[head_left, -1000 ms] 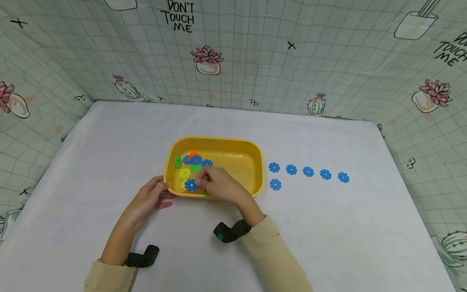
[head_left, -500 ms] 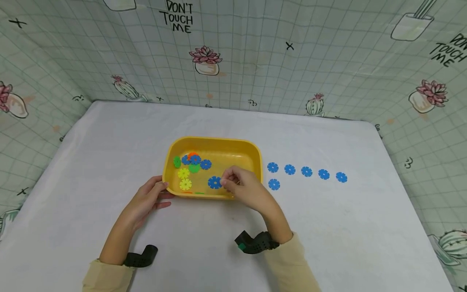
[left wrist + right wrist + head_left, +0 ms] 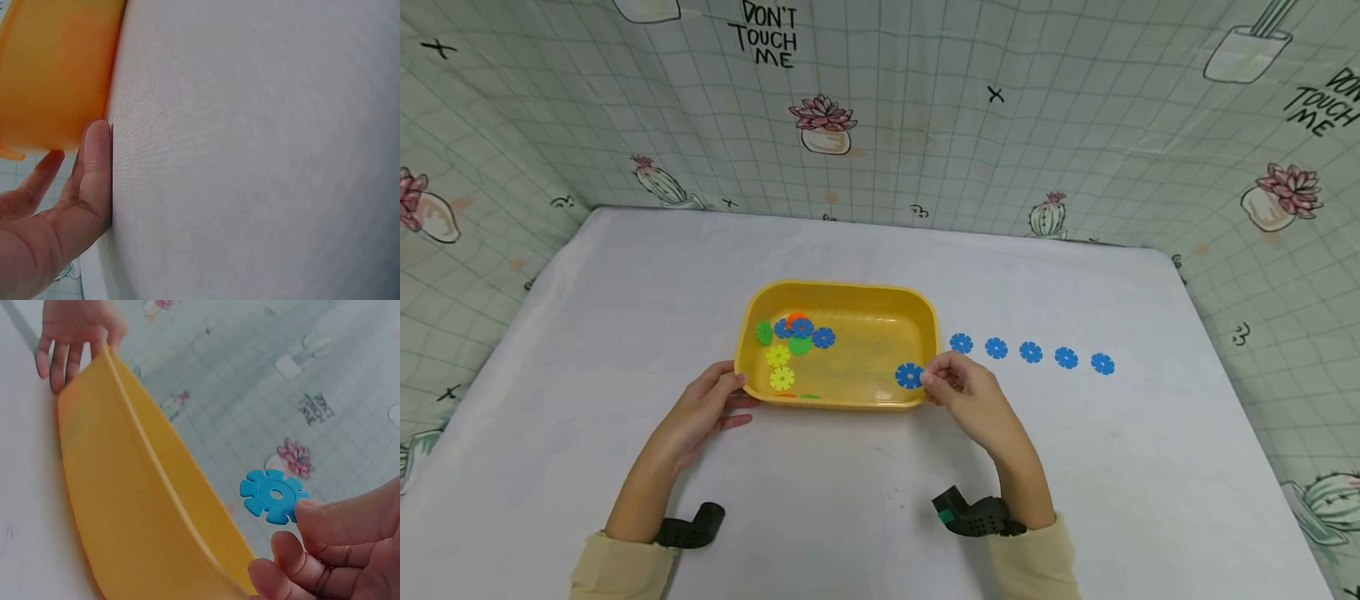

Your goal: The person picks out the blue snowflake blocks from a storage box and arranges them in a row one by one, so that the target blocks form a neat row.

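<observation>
My right hand [image 3: 976, 407] pinches a blue snowflake disc [image 3: 908, 376] between thumb and finger, above the right end of a yellow tray [image 3: 868, 337]. The right wrist view shows this blue snowflake disc [image 3: 275, 494] with its notched edge and centre hole, apart from the tray's rim. My left hand [image 3: 694, 418] touches the tray's near left corner, fingers fairly straight against the outer wall. Inside the tray's left half lie more blue snowflake discs [image 3: 823, 337], yellow ones [image 3: 782, 378], green ones [image 3: 764, 332] and an orange one [image 3: 797, 317], partly covered.
Right of the tray, several blue snowflake discs [image 3: 1031, 352] form a row on the white tablecloth [image 3: 1150, 467]. My right hand covers the spot just below the row's left end. A patterned curtain [image 3: 910, 117] stands behind and beside the table.
My right hand has moved right with the blue snowflake disc, from the tray's left half to its right end. A yellow disc formerly beneath it shows fully. My left hand stays at the corner.
</observation>
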Available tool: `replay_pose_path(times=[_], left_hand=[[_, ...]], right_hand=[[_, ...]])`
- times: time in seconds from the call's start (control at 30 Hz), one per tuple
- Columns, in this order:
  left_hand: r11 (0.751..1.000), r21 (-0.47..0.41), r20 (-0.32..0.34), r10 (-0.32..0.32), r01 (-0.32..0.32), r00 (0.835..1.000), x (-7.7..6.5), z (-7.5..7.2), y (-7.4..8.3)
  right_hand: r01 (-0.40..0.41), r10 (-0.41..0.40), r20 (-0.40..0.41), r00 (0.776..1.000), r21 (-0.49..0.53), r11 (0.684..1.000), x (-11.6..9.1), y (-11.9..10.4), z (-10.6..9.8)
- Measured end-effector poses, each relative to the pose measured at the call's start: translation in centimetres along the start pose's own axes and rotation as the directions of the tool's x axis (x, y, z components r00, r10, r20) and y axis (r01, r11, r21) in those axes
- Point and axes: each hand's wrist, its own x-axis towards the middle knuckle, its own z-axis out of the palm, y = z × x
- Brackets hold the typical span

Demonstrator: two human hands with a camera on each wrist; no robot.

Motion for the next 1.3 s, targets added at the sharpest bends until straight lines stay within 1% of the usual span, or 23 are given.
replay_pose_path(times=[0.17, 0.33, 0.47, 0.57, 0.67, 0.8, 0.9, 1.0, 1.03, 1.07, 1.13, 1.23, 1.3], left_hand=[[1.000, -0.003, 0.000, 0.002, -0.002, 1.000, 0.0, -0.1, -0.1], [1.000, -0.003, 0.005, 0.003, -0.002, 1.000, 0.0, -0.1, 0.0], [1.000, -0.003, 0.003, -0.002, 0.002, 1.000, 0.1, 0.0, 0.0], [1.000, -0.004, -0.001, -0.004, 0.004, 1.000, 0.2, 0.1, -0.1], [1.000, -0.003, -0.005, -0.004, 0.004, 1.000, 0.2, 0.0, -0.1], [1.000, -0.001, -0.006, -0.001, 0.001, 1.000, 0.2, 0.0, -0.1], [1.000, -0.002, -0.004, 0.005, -0.005, 1.000, 0.1, -0.1, -0.1], [1.000, 0.001, -0.001, 0.007, -0.007, 1.000, 0.1, -0.1, -0.1], [1.000, 0.001, -0.001, 0.006, -0.006, 1.000, 0.1, -0.1, -0.1], [1.000, 0.002, -0.001, 0.004, -0.004, 1.000, 0.1, -0.1, -0.1], [1.000, 0.002, -0.001, 0.002, -0.002, 1.000, 0.1, -0.1, -0.1], [1.000, 0.000, 0.002, 0.003, -0.003, 1.000, 0.1, -0.1, -0.1], [1.000, -0.001, 0.003, 0.004, -0.004, 1.000, 0.1, -0.1, -0.1]], right_hand=[[-0.034, 0.034, -0.045, 0.998, 0.002, 0.999, -0.4, 0.8, -1.3], [-0.046, 0.045, -0.096, 0.994, -0.006, 0.999, -0.5, 1.7, -2.7], [-0.065, 0.062, -0.146, 0.987, -0.020, 0.998, -0.4, 2.8, -3.6], [-0.086, 0.082, -0.184, 0.979, -0.013, 0.996, -0.2, 3.5, -4.2], [-0.109, 0.107, -0.196, 0.975, 0.003, 0.994, -0.2, 4.2, -4.9], [-0.151, 0.151, -0.189, 0.970, 0.012, 0.988, -0.2, 5.1, -5.8], [-0.204, 0.203, -0.201, 0.958, 0.014, 0.979, 0.0, 6.0, -6.2], [-0.233, 0.228, -0.225, 0.947, 0.006, 0.972, 1.0, 9.5, -6.6], [-0.247, 0.242, -0.227, 0.943, 0.007, 0.969, 1.2, 10.2, -6.6], [-0.255, 0.249, -0.222, 0.943, 0.005, 0.967, 1.3, 10.6, -6.7], [-0.279, 0.275, -0.225, 0.935, 0.016, 0.960, 1.4, 11.2, -6.9], [-0.328, 0.327, -0.204, 0.923, 0.027, 0.944, 0.7, 9.0, -6.9], [-0.341, 0.339, -0.196, 0.920, 0.026, 0.940, 0.5, 8.6, -7.0]])
